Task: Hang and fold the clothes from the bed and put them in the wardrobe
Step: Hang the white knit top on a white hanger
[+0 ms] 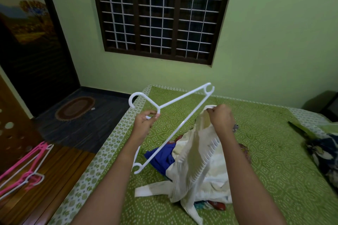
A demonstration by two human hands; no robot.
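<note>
My left hand [145,121] grips a white plastic hanger [178,115] at its neck, holding it tilted above the bed with the hook pointing left. My right hand [220,118] pinches the top edge of a cream ribbed garment [195,166] and lifts it, while the rest drapes down onto the bed [265,151]. The hanger's lower arm runs just left of the garment. Under the cream cloth lie a blue garment [161,157] and a patterned red one [215,205].
Several pink and white hangers [23,171] lie on the wooden floor at the left. A dark patterned cloth [323,153] sits at the bed's right edge. An oval mat [75,107] lies before a dark door; a barred window [161,12] is ahead.
</note>
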